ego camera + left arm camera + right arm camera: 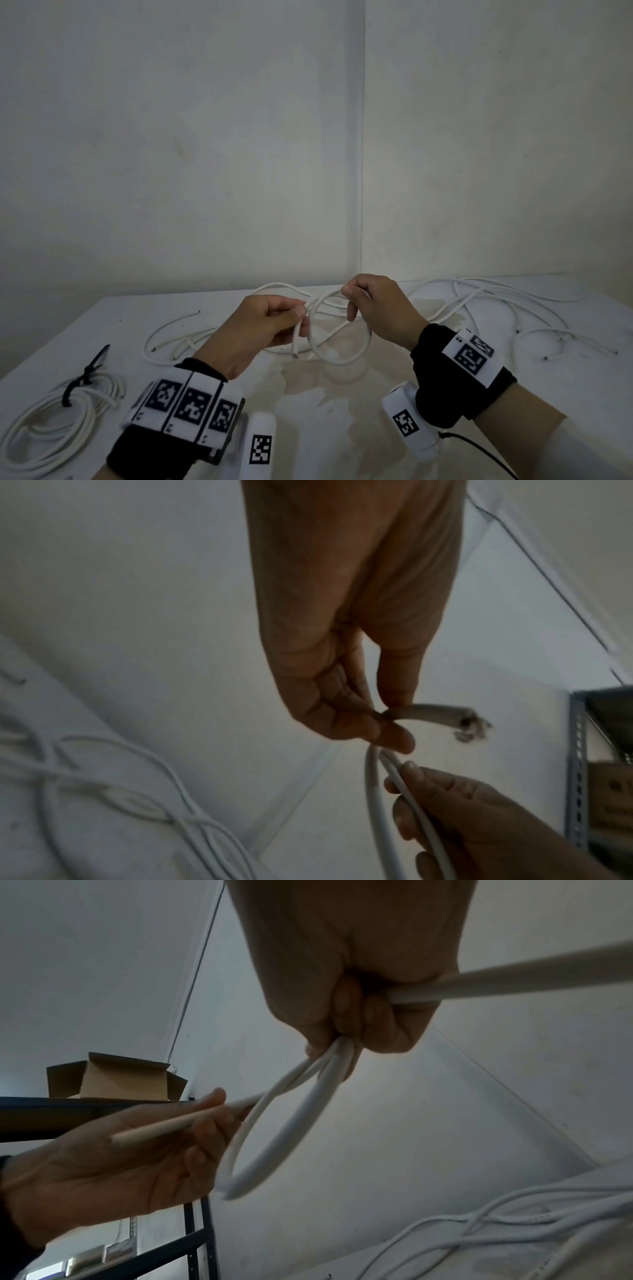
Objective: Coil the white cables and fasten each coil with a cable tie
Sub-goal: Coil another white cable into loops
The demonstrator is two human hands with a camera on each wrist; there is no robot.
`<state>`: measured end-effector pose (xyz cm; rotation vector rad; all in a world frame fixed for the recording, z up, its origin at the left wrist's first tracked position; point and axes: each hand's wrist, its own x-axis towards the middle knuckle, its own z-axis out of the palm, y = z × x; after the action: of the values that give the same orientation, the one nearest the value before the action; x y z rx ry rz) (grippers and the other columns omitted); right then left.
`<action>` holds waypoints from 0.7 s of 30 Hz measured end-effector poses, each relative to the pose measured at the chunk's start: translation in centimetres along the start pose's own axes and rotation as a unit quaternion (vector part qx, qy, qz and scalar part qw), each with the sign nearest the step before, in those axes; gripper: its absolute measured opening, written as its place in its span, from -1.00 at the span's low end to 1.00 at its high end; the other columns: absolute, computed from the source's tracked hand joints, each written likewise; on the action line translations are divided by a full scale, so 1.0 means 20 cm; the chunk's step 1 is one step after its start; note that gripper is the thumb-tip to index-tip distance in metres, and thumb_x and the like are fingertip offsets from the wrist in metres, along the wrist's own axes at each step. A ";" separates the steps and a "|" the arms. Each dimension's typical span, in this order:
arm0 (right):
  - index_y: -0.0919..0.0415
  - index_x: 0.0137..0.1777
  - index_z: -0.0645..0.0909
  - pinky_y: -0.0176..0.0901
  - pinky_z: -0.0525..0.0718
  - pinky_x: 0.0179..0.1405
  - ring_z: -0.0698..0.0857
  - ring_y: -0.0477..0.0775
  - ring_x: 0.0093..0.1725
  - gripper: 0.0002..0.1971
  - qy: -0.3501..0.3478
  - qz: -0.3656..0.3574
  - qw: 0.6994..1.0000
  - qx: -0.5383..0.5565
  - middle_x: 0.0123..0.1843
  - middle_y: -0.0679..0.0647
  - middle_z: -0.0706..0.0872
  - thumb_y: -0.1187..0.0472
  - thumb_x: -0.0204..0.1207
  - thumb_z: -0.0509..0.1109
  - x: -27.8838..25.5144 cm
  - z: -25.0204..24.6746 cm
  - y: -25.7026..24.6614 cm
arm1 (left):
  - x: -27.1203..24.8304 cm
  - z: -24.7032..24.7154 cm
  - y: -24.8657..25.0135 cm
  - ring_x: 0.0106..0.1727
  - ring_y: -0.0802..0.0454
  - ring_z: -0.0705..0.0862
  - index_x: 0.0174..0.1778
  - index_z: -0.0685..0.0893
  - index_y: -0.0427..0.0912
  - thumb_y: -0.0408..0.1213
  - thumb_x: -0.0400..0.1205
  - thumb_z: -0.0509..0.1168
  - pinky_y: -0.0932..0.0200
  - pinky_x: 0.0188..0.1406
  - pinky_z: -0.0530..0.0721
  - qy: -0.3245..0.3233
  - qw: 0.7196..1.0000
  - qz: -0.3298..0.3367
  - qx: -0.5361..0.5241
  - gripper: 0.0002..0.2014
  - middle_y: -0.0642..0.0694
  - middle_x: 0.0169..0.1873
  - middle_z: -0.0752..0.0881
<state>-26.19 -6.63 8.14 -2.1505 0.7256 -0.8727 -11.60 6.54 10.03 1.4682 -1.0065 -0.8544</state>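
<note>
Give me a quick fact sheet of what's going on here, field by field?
Activity: coiling a white cable above the table
Left hand: pinches the cable near its cut end
Right hand: grips the top of the first loop
Finished: one tied coil, near left, fastened with a black cable tie
Waiting: loose cables on the far right
</note>
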 end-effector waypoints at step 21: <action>0.13 -0.31 0.54 -0.46 0.39 -0.52 0.42 -0.21 -0.63 -0.73 -0.030 -0.006 0.997 0.067 -0.57 -0.10 0.61 0.23 0.64 0.21 -0.02 0.02 0.00 | 0.08 0.08 -0.14 -0.33 0.22 0.51 -0.28 0.55 -0.06 -0.35 0.55 0.34 0.23 -0.28 0.51 0.152 0.915 0.197 0.317 -0.85 0.04 -0.32 0.53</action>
<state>-26.22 -6.22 7.78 -2.0540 0.6079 -0.8343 -12.10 4.51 7.01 1.7701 -1.3441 0.0188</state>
